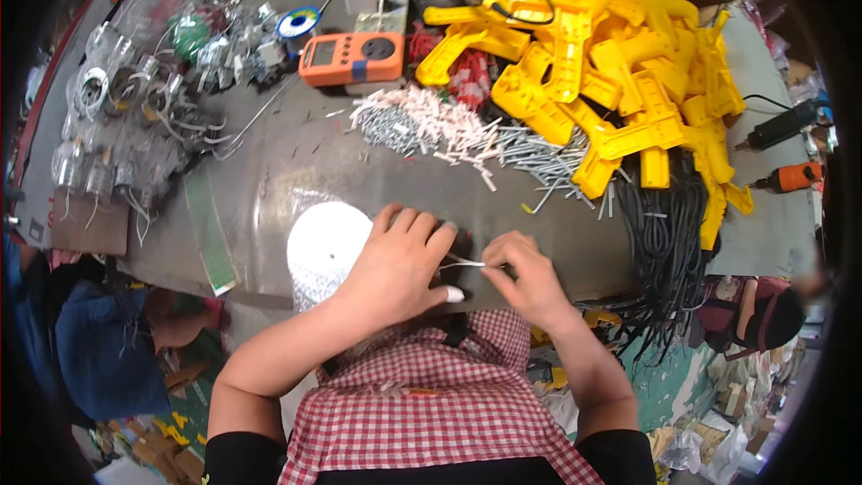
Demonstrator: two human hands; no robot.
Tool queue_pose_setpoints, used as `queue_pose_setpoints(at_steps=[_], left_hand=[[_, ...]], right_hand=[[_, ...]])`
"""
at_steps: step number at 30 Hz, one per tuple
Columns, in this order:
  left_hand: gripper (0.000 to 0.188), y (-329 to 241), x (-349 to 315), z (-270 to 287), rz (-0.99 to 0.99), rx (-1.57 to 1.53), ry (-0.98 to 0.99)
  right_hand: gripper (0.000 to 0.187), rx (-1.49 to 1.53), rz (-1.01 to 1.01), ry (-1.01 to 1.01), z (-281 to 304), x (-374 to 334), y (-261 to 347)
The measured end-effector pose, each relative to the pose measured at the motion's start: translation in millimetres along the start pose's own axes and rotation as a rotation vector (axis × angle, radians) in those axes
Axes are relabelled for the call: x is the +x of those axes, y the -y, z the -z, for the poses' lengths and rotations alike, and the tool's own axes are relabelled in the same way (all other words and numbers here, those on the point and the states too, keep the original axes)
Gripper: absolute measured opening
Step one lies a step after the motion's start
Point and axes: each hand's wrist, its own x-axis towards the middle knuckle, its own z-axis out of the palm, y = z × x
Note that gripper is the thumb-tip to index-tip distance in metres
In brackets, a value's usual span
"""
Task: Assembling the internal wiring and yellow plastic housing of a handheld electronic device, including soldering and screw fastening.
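White wire (465, 263), just below centre of the frame | right hand (514, 268) pinches it between thumb and finger | left hand (409, 253) curled, partly covering a white disc (325, 238), its grip unclear | advisable: pinch close to the end, keep strands straight, tension light

Mod. bright indoor lt, fairly even, prob. overhead; soft sheen on gray metal surface (269, 139), white disc (328, 229) nr blown out on top, yellow parts (642, 121) bright but readable. Shadows soft, darkest in the black cables (666, 224) & below the surface edge. Strong fisheye distort., straight edges bow twd rim, corners black (vignette), periph. clutter soft/smeared; ctr mostly in focus, tho thin white strand (464, 262) at R-hand fingers (516, 254) lacks fine detail.
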Motion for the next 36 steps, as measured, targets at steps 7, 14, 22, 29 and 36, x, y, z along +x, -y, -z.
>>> queue_pose_setpoints(at_steps=[7,14,22,29,36], left_hand=[[0.02,2,2,-16,0.065,-0.073,-0.061],[0.023,13,-1,-23,-0.229,-0.198,-0.283],[0.024,18,-4,-15,-0.032,-0.446,-0.236],[0.029,19,2,-12,-0.048,-0.416,-0.198],[0.017,7,8,-11,-0.018,-0.205,-0.169]], right_hand=[[0.011,-0.042,-0.041,0.142,21,27,-2],[0.014,-0.895,0.223,-0.266,39,137,-24],[0.016,-0.659,0.122,-0.164,48,126,-29],[0.021,-0.329,0.055,0.136,3,11,8],[0.064,1.057,-0.205,-0.125,-11,5,1]])
